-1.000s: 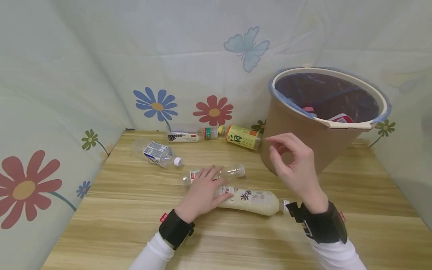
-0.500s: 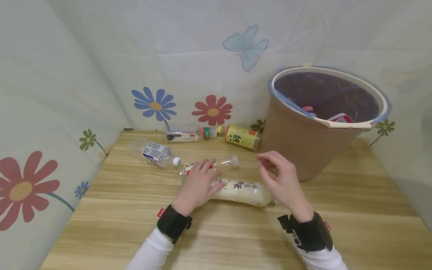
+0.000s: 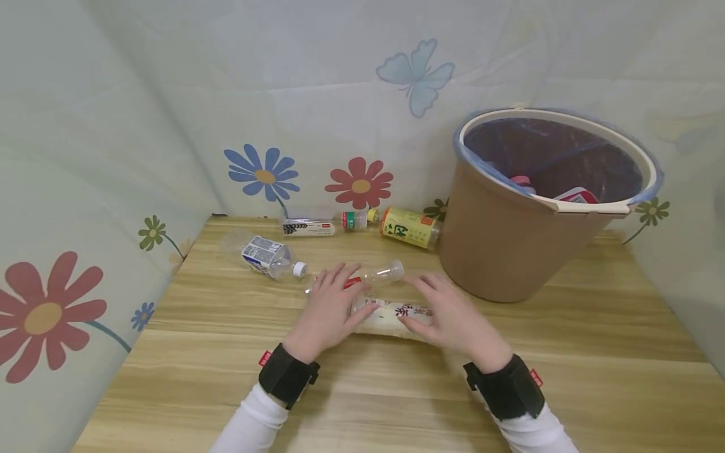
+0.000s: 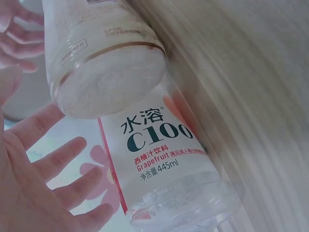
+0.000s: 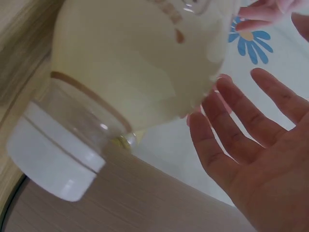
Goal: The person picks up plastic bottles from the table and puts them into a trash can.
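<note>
A creamy, filled milk tea bottle (image 3: 385, 322) lies on its side under both hands in the head view. Its white cap (image 5: 55, 151) shows large in the right wrist view. My right hand (image 3: 455, 319) is over the cap end, fingers extended along its far side. Just behind it lies a clear grapefruit drink bottle (image 3: 385, 273), whose C100 label (image 4: 159, 142) shows in the left wrist view. My left hand (image 3: 327, 307) spans both bottles at their base ends, its fingers spread and relaxed over the clear one. The thumb reaches the milk tea bottle.
A brown bin (image 3: 498, 239) with a blue liner stands at the back right, bottles inside. A clear bottle with a white cap (image 3: 269, 257) lies at left. Along the back wall lie a clear bottle (image 3: 323, 225) and a yellow-labelled bottle (image 3: 409, 228).
My right hand has come down and left from beside the bin onto the milk tea bottle. Both near bottles have shifted slightly left and back; my left hand stays over them.
</note>
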